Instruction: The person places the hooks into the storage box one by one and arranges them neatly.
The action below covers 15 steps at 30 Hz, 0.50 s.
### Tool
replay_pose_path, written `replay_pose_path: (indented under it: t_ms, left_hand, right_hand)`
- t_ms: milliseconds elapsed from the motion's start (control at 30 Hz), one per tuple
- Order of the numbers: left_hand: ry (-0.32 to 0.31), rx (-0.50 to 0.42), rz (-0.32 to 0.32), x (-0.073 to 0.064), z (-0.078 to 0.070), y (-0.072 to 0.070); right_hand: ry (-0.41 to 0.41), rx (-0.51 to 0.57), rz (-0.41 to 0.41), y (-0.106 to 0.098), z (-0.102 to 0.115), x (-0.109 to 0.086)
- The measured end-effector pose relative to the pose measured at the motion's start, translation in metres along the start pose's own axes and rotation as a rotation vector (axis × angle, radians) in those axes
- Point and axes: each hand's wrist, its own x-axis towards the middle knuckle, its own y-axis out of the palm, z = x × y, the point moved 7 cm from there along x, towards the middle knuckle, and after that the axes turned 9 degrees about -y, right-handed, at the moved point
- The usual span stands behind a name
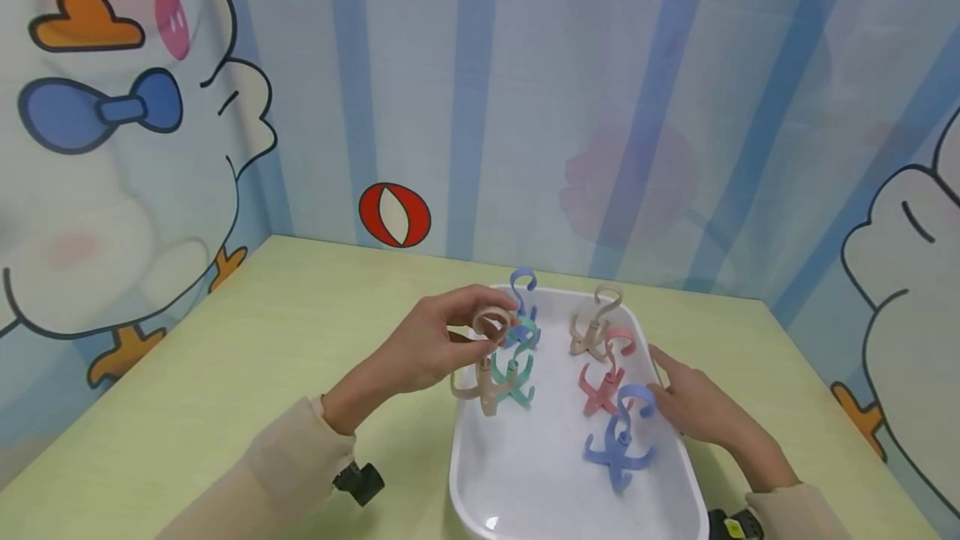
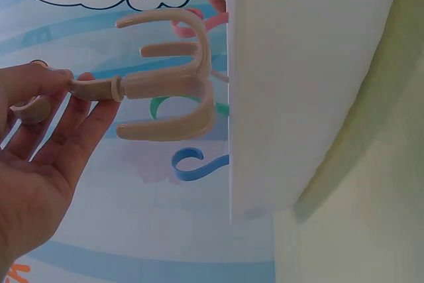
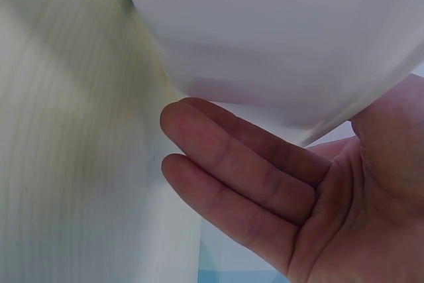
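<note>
My left hand (image 1: 420, 344) pinches a beige four-prong swivel hook (image 1: 487, 394) by its curled top, between thumb and fingers. The prongs hang over the left rim of a white tub (image 1: 536, 477); in the left wrist view the prongs of the beige hook (image 2: 169, 84) curve up beside the tub wall (image 2: 291, 84). At the tub's right side, my right hand (image 1: 697, 398) holds the wall, thumb at the rim and fingers (image 3: 245, 170) along the outside. Inside the tub stand a green hook (image 1: 513, 373) and a pink hook (image 1: 600, 390), each with a curled top.
Also in the tub are a blue hook (image 1: 618, 452) near the right hand, another blue hook (image 1: 522, 277) at the back left and a second beige hook (image 1: 591, 336) at the back right. A pale yellow table (image 1: 247, 365) meets a printed cloth backdrop (image 1: 405, 90).
</note>
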Motion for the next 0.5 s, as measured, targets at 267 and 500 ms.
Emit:
replay_pose_path:
  t_ms: [267, 500]
  left_hand:
    - [-0.007, 0.009, 0.042, 0.002, 0.005, 0.018]
    - [-0.028, -0.009, 0.102, 0.0, 0.009, 0.033]
  right_hand:
    - [0.001, -0.001, 0.0, 0.0, -0.002, 0.001]
    - [-0.018, 0.012, -0.012, 0.001, 0.0, -0.002]
